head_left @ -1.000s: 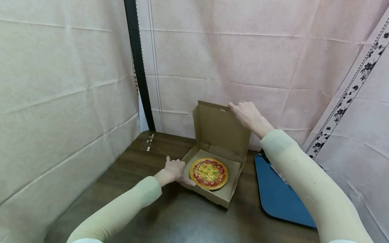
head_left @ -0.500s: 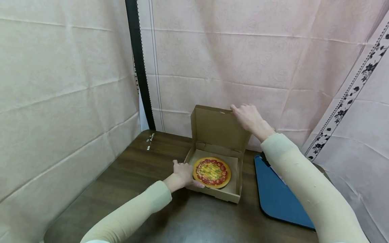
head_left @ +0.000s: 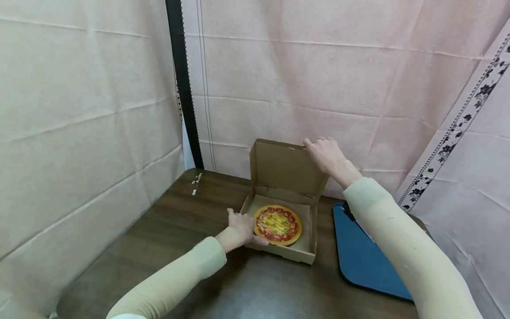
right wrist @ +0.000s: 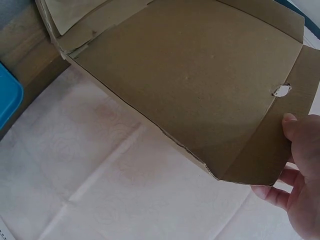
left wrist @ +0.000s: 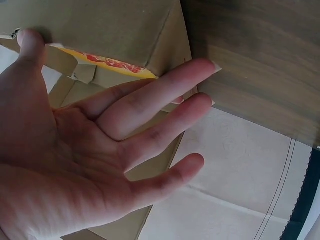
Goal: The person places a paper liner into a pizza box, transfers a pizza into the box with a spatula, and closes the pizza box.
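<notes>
A brown cardboard pizza box [head_left: 313, 235] stands on the table with its lid [head_left: 288, 170] raised. Inside it, on a sheet of brown paper, lies a round pizza [head_left: 277, 225] with a yellow and red topping. My left hand [head_left: 242, 228] is at the box's front left corner; in the left wrist view its thumb [left wrist: 31, 44] touches the front wall while the fingers reach out nearly straight beside the corner. My right hand [head_left: 326, 155] pinches the lid's front flap [right wrist: 280, 135] near its right corner, the thumb on the inner face and fingers behind.
A blue board [head_left: 364, 261] lies on the dark wooden table [head_left: 171, 230] to the right, partly under my right forearm. A pale cloth [head_left: 318, 79] hangs close behind the box. Small white labels [head_left: 195, 186] mark the table's far left corner.
The box has turned and shifted a little to the right, the left hand moving with it. Its lid leans slightly further back, still in the right hand. The last half second shows almost no movement.
</notes>
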{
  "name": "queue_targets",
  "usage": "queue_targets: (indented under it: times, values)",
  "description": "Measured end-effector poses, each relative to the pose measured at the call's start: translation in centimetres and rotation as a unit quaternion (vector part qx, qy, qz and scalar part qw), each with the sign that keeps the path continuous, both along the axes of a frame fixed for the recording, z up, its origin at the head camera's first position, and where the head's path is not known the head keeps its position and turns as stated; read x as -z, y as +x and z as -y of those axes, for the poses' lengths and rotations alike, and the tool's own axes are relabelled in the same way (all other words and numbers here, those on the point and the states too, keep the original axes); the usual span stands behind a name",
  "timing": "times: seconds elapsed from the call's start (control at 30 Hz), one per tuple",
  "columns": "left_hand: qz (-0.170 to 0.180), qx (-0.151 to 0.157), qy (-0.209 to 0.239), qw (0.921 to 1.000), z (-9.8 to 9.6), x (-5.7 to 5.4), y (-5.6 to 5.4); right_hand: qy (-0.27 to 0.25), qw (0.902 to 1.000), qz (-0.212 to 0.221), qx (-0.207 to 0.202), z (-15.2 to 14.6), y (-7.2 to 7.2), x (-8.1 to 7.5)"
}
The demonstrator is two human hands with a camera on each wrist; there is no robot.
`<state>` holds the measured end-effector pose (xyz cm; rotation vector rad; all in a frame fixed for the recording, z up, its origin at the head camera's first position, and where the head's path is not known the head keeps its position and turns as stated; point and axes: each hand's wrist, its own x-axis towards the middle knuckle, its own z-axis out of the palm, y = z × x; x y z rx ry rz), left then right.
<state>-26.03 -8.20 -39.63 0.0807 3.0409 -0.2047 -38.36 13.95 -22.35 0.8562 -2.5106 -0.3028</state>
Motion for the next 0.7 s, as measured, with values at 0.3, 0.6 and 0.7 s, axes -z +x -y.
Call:
queue_targets:
  times: [0.3, 0.6, 0.7]
  values:
    - [0.01, -0.008, 0.066, 0.9978, 2.0, -2.6, -1.6, -0.007, 0.9998, 0.015, 0.004, -0.3, 0.5, 0.1]
    - [-0.014, -0.051, 0.387, 0.9207, 9.4, -8.2, -8.8, -0.032, 0.9992, 0.025, -0.004, -0.3, 1.2, 0.2]
    - [0.021, -0.054, 0.481, 0.8747, 10.6, -9.7, -10.6, -0.039, 0.9989, 0.023, -0.011, -0.3, 1.4, 0.2]
